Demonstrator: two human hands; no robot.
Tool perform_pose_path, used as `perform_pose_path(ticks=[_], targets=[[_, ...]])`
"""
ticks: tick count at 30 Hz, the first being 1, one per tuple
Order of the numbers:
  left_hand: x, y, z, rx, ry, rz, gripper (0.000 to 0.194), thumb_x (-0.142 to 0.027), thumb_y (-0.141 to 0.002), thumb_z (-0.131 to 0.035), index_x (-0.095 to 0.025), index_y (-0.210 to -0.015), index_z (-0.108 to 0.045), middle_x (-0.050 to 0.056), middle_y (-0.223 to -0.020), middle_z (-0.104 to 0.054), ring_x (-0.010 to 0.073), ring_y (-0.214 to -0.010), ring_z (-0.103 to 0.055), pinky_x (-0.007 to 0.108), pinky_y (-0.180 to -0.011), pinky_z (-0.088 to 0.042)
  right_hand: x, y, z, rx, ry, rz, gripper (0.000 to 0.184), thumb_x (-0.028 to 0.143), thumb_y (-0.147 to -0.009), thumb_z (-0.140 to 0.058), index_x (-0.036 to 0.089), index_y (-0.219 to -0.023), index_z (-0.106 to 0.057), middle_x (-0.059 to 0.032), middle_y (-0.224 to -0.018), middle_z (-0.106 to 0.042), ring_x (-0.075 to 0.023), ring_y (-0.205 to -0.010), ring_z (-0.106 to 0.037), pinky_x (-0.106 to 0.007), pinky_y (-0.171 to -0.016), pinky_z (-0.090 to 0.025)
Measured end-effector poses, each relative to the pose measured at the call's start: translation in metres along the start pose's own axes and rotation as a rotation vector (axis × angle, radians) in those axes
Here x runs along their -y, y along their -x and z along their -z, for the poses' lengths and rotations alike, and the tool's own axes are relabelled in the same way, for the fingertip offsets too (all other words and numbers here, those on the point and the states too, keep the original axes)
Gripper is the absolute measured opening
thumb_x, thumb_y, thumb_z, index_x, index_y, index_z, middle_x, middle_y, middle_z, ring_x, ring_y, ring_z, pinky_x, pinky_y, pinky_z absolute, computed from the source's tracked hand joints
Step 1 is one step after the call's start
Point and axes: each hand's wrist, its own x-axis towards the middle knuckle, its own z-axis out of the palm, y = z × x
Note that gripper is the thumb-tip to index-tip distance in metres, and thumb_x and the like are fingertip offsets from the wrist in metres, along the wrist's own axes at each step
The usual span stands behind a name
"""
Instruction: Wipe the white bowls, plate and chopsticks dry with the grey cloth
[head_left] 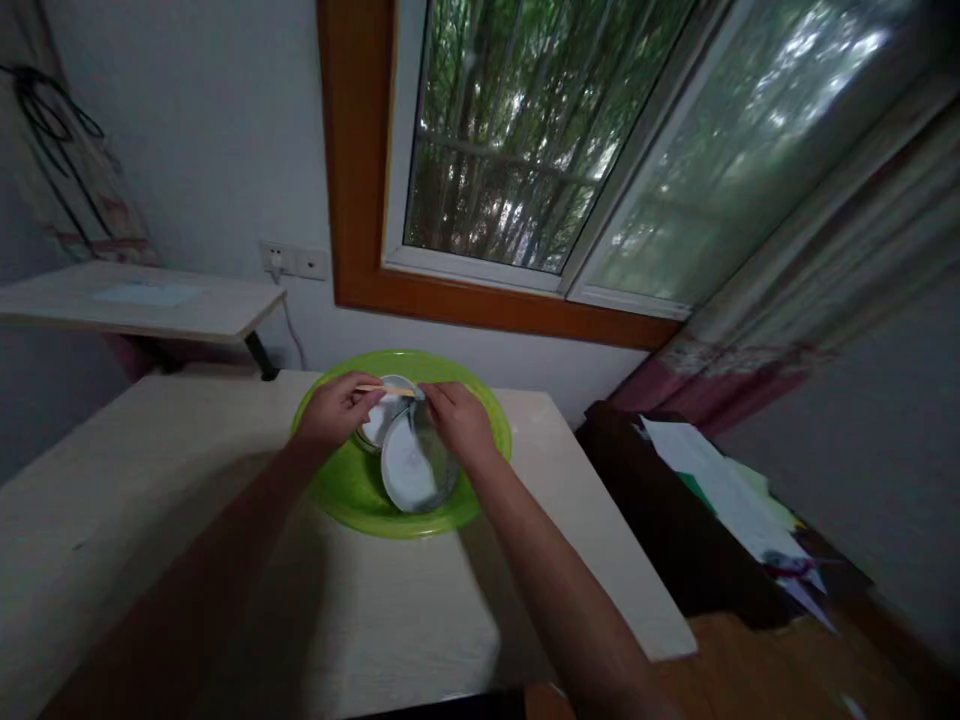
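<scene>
Two bare hands meet above a round, bright green plastic tray (339,497) on a pale wood-grained table (405,620), beneath a window with trees outside. The left hand (335,410), thumb and fingers pinched together, grips one end of a slim, straight tan stick (386,389), which lies nearly level over the far half of the tray. The right hand (459,420) is at the stick's other end, fingers curled in close; the light is dim and the detail soft, so I cannot tell whether they clamp the stick itself or a small greyish bit at its tip. Below the stick sits a small round container (373,430), its inside white. Nearer the wearer, and partly overlapping it, is a larger round container (409,465), also white within, with a greyish, see-through-looking side below the right hand. Handling at this spot would seem to call for a light, steady pinch at both ends, wrists low, and the stick held level over the tray so that anything falling lands inside it; the two containers lie close beneath, so small finger movements should serve better than sweeping ones. The tray is smooth, with a slight sheen and a curved rim; the tabletop is matte; the stick looks thin and stiff, perhaps wooden.
</scene>
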Motion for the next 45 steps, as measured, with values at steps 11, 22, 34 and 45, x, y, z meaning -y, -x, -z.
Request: perform_pose_path(ticks=[11,22,34,45], targets=[[0.002,-0.002,-0.001,0.13,-0.196,-0.291,0.02,-0.037,-0.094,-0.066,-0.024,-0.092,-0.081,0.004,-0.091,-0.079,0.0197,-0.085,-0.072,0.031,-0.08,-0.054,0.004,0.003,-0.003,0.069,-0.06,0.114,0.032,0.03,-0.106,-0.053,0.023,-0.133,-0.07,-0.0087,-0.118,-0.075,-0.0248,-0.107,-0.066,-0.036,-0.094,-0.051],[0.001,-0.004,0.007,-0.223,-0.234,-0.155,0.017,-0.029,-0.092,-0.062,-0.019,-0.082,-0.072,0.004,-0.083,-0.07,0.0183,-0.077,-0.066,0.03,-0.07,-0.053,-0.006,-0.001,0.0,-0.039,-0.19,-0.111,0.025,0.028,-0.103,-0.057,0.023,-0.12,-0.076,-0.0092,-0.111,-0.076,-0.0257,-0.104,-0.065,-0.037,-0.094,-0.049],[0.016,-0.006,0.016,-0.517,-0.301,-0.03,0.013,-0.031,-0.092,-0.065,-0.02,-0.085,-0.065,0.002,-0.08,-0.061,0.0174,-0.071,-0.06,0.03,-0.069,-0.049,-0.037,0.002,-0.005,-0.486,-0.427,-0.569,0.03,0.036,-0.1,-0.053,0.018,-0.103,-0.076,-0.0097,-0.102,-0.076,-0.0236,-0.095,-0.067,-0.036,-0.09,-0.05],[0.008,-0.005,0.002,-0.118,-0.498,-0.207,0.018,-0.034,-0.097,-0.06,-0.021,-0.093,-0.072,0.007,-0.092,-0.073,0.0245,-0.092,-0.067,0.038,-0.089,-0.052,-0.037,0.003,-0.007,-0.555,-0.446,-0.566,0.031,0.042,-0.098,-0.053,0.017,-0.103,-0.071,-0.0094,-0.1,-0.071,-0.023,-0.093,-0.063,-0.035,-0.086,-0.049]])
